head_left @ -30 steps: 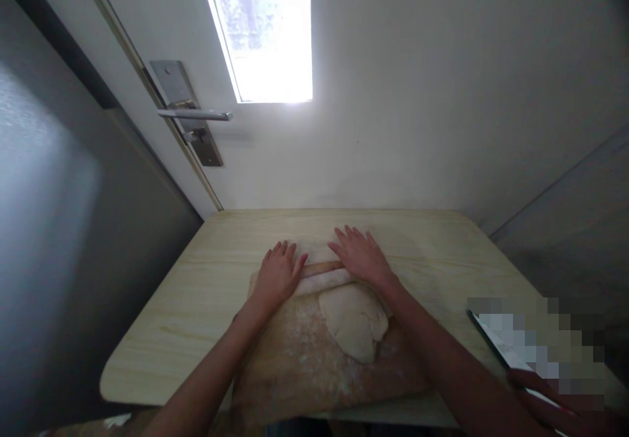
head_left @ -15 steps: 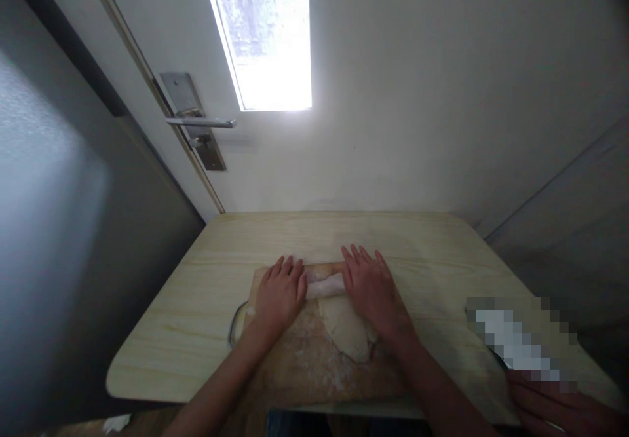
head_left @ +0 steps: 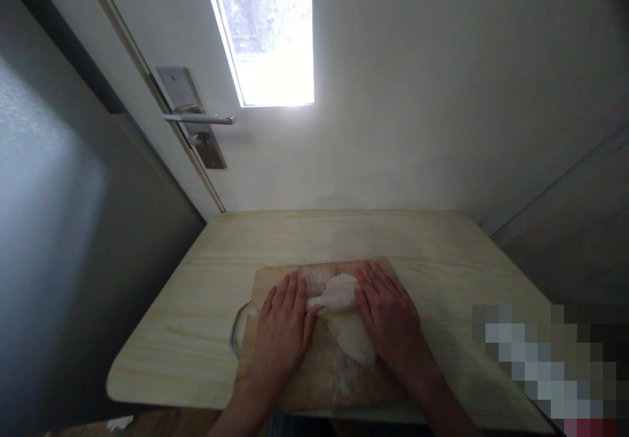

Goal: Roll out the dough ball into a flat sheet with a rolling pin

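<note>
A flattened piece of pale dough lies on a floured wooden cutting board. Across it runs a whitish, floury rolling pin, its ends covered by my hands. My left hand rests flat over the pin's left end, fingers stretched forward and close together. Over the right end lies my right hand, palm down, with fingers extended and slightly apart. Some dough shows beyond the pin as well as on the near side. Neither hand wraps its fingers round anything visible.
The board, with a metal handle at its left, sits on a pale wooden table. A door with a lever handle and bright glass pane stands behind. A pixelated patch covers something at right.
Both my hands have slid nearer to me and the pin has rolled back with them, showing dough beyond it. Another person's hand at lower right has mostly left view.
</note>
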